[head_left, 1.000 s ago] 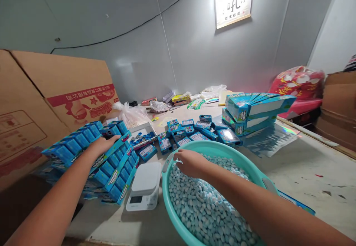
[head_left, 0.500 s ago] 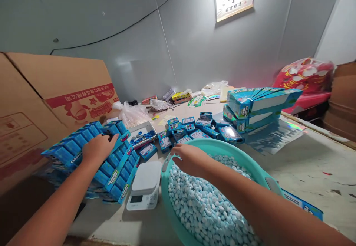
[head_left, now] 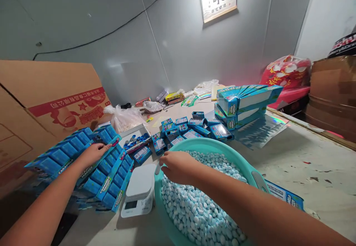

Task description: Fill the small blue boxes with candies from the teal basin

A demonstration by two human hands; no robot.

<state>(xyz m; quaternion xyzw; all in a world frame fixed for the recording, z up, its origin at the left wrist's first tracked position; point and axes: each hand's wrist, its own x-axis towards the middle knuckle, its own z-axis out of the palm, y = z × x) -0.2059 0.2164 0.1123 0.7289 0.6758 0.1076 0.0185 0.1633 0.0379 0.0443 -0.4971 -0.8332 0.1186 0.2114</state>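
So the left hand (head_left: 93, 155) lies open and flat on a slanted heap of blue boxes (head_left: 107, 173), gripping nothing, while the right hand (head_left: 176, 166) hangs half curled just inside the rim of a teal plastic bowl (head_left: 211, 146), above a deep pile of pale blue candies (head_left: 194, 209); whether it pinches any candy, I cannot tell. Beside the bowl sits a white kitchen scale (head_left: 137, 190), and past that a shallow white box (head_left: 125, 133) of blue caps (head_left: 136, 142). Rows of small blue boxes (head_left: 180, 129) lie farther along the table (head_left: 292, 171), near a stack of bigger blue boxes (head_left: 239, 103)
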